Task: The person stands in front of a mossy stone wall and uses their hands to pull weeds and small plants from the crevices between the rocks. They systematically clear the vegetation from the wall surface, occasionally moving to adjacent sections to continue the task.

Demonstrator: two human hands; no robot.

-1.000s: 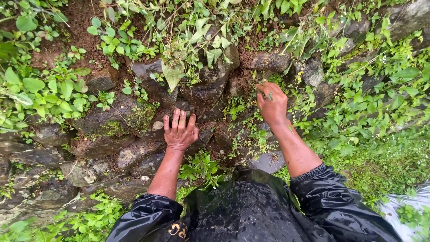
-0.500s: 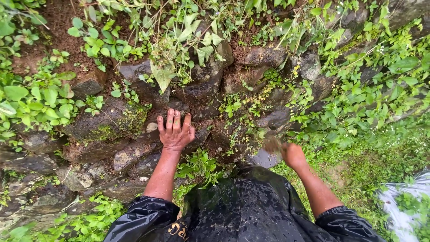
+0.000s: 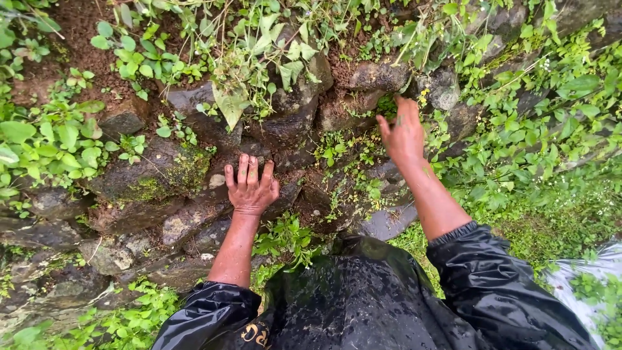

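The right hand (image 3: 403, 135) is up at the stone wall (image 3: 162, 172) again; half a second ago it was low beside the black raincoat (image 3: 363, 298), blurred in a swing away from the wall. It seems that one pulled bit is thrown off and the hand is back for more. Its fingers are loosely spread and hold nothing I can see, the tips reaching to the small weeds (image 3: 387, 105) in the gap under a wet stone (image 3: 379, 76). These weeds grow out of the crack, their stems hanging mostly downward along the wall. The left hand (image 3: 250, 188) stays flat on a stone, fingers open, gripping nothing.
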